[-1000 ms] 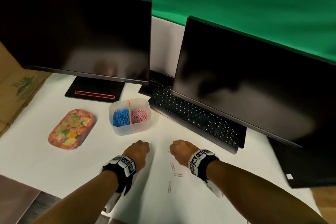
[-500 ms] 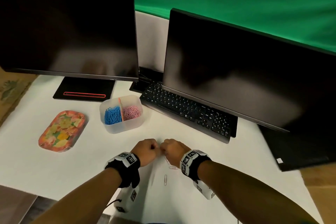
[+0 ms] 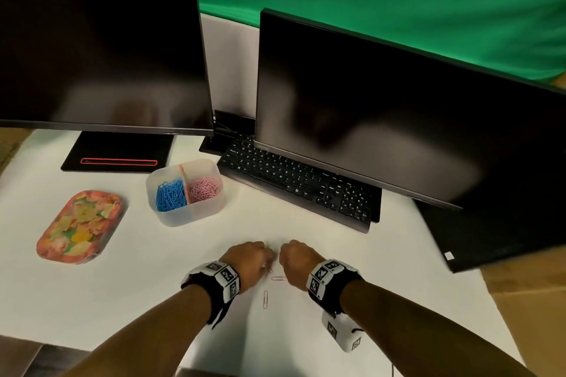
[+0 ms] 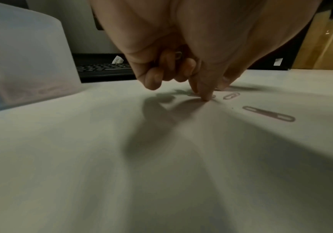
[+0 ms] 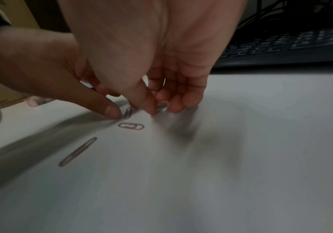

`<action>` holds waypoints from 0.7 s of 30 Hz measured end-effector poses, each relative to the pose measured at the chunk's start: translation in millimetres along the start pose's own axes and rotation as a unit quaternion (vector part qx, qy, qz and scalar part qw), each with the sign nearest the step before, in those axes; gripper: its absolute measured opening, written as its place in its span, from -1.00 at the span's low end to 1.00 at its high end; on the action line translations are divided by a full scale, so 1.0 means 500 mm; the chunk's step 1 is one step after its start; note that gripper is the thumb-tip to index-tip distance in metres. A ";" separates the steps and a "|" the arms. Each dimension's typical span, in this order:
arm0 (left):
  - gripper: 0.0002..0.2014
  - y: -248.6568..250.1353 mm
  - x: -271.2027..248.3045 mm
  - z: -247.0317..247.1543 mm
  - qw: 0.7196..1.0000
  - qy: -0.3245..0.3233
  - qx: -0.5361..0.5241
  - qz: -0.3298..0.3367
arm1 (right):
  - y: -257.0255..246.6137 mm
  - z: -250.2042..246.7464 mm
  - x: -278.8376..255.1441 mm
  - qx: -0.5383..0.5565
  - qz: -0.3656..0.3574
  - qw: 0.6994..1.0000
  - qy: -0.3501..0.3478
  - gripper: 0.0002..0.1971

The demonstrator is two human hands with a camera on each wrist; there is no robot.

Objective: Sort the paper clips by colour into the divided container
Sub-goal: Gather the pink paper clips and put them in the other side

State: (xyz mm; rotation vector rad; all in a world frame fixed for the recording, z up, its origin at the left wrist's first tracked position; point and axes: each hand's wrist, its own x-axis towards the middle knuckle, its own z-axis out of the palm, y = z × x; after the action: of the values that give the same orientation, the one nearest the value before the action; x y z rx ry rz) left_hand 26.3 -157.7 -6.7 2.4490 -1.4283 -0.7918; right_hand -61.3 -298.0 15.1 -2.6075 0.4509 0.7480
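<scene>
The clear divided container [image 3: 204,214] holds blue clips [image 3: 170,196] in its left half and pink clips [image 3: 203,189] in its right half. My hands meet on the white table in front of it. The left hand [image 3: 269,258] has curled fingers, and its thumb tip [image 5: 110,112] and a fingertip [image 4: 205,98] nip a pink clip [image 5: 128,112] tilted up off the table. A further clip [image 4: 178,55] shows inside its curled fingers. The right hand [image 3: 283,258] pinches a pink clip [image 5: 162,105] at the table. Two pink clips [image 3: 278,278] [image 3: 265,299] lie loose below the hands.
A flowered tray [image 3: 81,225] lies to the left of the container. A black keyboard [image 3: 300,187] and two dark monitors [image 3: 101,49] [image 3: 398,119] stand behind. The table's front edge [image 3: 122,355] is near my forearms.
My hands, apart a second ago, have come together over the loose pink clips. Fewer clips lie loose on the table than before.
</scene>
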 end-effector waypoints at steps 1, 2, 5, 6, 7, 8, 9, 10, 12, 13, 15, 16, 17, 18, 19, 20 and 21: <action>-0.81 -0.001 0.002 0.001 1.000 0.000 0.006 -0.002 | 0.002 0.003 -0.005 0.004 -0.003 1.000 0.004 -0.72; -0.83 -0.001 0.004 0.002 1.000 -0.003 0.010 -0.007 | 0.005 0.006 -0.010 0.010 -0.009 1.000 0.011 -0.75; -0.80 -0.004 0.007 0.004 0.999 -0.020 0.027 -0.021 | 0.002 0.022 -0.025 0.000 -0.045 0.999 0.023 -0.78; -0.80 -0.005 0.006 0.005 0.999 -0.026 0.033 -0.026 | -0.002 0.029 -0.030 -0.021 -0.063 0.997 0.024 -0.78; -0.80 -0.007 0.005 0.007 0.998 -0.034 0.035 -0.034 | -0.006 0.037 -0.033 -0.042 -0.081 0.995 0.026 -0.77; -0.80 -0.010 0.002 0.008 0.998 -0.039 0.028 -0.042 | -0.011 0.044 -0.036 -0.060 -0.097 0.993 0.027 -0.76; -0.81 -0.012 -0.002 0.008 0.998 -0.041 0.013 -0.048 | -0.014 0.050 -0.037 -0.072 -0.110 0.991 0.027 -0.76; -0.85 -0.015 -0.007 0.007 0.998 -0.032 -0.010 -0.051 | -0.017 0.053 -0.037 -0.078 -0.118 0.990 0.029 -0.74; -0.93 -0.022 -0.015 0.005 0.996 -0.004 -0.070 -0.054 | -0.015 0.051 -0.038 -0.071 -0.114 0.990 0.030 -0.71; -0.90 -0.027 -0.019 0.003 0.993 0.006 -0.102 -0.062 | -0.015 0.048 -0.037 -0.060 -0.108 0.992 0.029 -0.70; -0.82 -0.036 -0.026 -0.002 0.983 0.017 -0.161 -0.083 | -0.015 0.042 -0.034 -0.035 -0.096 0.994 0.027 -0.66; -0.76 -0.039 -0.026 -0.004 0.977 0.016 -0.189 -0.098 | -0.016 0.040 -0.033 -0.027 -0.088 0.995 0.023 -0.64; -0.71 -0.040 -0.027 -0.008 0.970 0.005 -0.216 -0.115 | -0.018 0.039 -0.031 -0.024 -0.082 0.996 0.017 -0.62; -0.67 -0.040 -0.026 -0.012 0.960 -0.014 -0.248 -0.131 | -0.020 0.039 -0.032 -0.026 -0.077 0.997 0.010 -0.60; -0.66 -0.036 -0.024 -0.020 0.945 -0.041 -0.289 -0.151 | -0.021 0.043 -0.031 -0.028 -0.074 0.997 0.003 -0.58; -0.67 -0.033 -0.023 -0.027 0.923 -0.065 -0.340 -0.167 | -0.021 0.048 -0.031 -0.030 -0.071 0.997 -0.002 -0.57; -0.69 -0.028 -0.022 -0.035 0.899 -0.081 -0.389 -0.183 | -0.020 0.053 -0.031 -0.031 -0.068 0.997 -0.008 -0.57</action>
State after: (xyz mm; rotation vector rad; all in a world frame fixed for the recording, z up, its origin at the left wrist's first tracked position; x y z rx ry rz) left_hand 41.8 -142.8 6.1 2.0275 -0.4901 -1.3489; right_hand -81.3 -274.1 6.0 -2.6554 0.2471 0.7468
